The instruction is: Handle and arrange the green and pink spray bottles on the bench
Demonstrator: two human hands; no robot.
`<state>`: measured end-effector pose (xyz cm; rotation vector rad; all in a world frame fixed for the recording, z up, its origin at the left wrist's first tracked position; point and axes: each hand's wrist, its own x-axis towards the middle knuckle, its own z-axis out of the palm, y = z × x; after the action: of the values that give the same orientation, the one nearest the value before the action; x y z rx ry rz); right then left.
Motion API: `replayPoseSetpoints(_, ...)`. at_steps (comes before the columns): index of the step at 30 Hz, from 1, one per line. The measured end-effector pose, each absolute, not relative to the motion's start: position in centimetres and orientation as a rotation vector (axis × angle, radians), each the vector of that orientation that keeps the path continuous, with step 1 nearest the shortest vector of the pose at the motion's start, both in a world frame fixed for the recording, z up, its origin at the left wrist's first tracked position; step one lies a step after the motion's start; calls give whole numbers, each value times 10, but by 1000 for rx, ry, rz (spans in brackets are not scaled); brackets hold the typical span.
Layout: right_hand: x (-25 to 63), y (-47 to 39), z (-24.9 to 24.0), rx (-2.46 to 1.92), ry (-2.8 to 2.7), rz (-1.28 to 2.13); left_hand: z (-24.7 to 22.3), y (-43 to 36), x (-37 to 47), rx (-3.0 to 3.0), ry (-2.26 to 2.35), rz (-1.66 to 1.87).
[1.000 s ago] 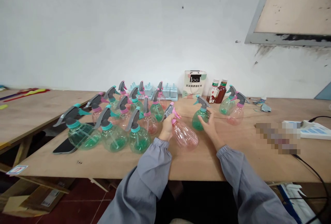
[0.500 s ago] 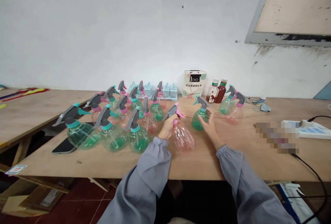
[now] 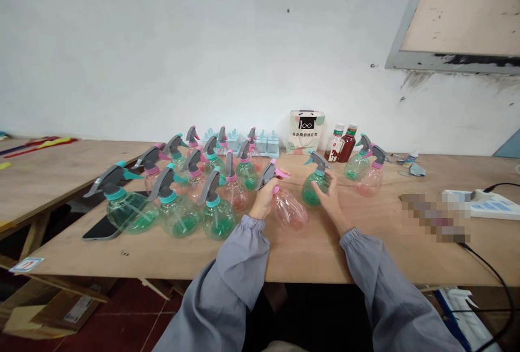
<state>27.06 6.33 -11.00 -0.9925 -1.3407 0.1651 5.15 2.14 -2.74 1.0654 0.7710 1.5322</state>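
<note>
My left hand [image 3: 265, 199] is wrapped round the neck of a pink spray bottle [image 3: 290, 210], which tilts with its base toward the lower right. Its grey head and pink trigger stick out above the fingers. My right hand [image 3: 330, 196] is round the right side of a green spray bottle [image 3: 312, 188], thumb in front and fingers partly hidden behind. That bottle stands upright on the table. Left of my hands several pink and green spray bottles [image 3: 219, 222] stand in rows. Another green one [image 3: 356, 165] and a pink one [image 3: 370, 180] stand behind my right hand, to the right.
Against the wall are light blue racks [image 3: 268, 145], a printed paper bag [image 3: 305, 132] and two drink bottles [image 3: 347, 145]. A phone [image 3: 99, 227] lies at the left. At the right are a white power strip [image 3: 493, 204], black cable and a blurred-out object.
The pink bottle in my left hand has tilted slightly more, its base shifting a little right and up. My right hand has stayed at the green bottle.
</note>
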Motion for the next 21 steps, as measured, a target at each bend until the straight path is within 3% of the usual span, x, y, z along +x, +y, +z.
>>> replayPoseSetpoints(7, 272, 66, -113, -994, -1337, 150, -32, 19, 50, 1189, 709, 1634)
replayPoseSetpoints(14, 273, 68, -113, -991, -1340, 175, -34, 24, 53, 1696, 1184, 1758)
replayPoseSetpoints(21, 272, 66, -112, -1001, -1334, 200, -44, 28, 62, 1624, 1313, 1693)
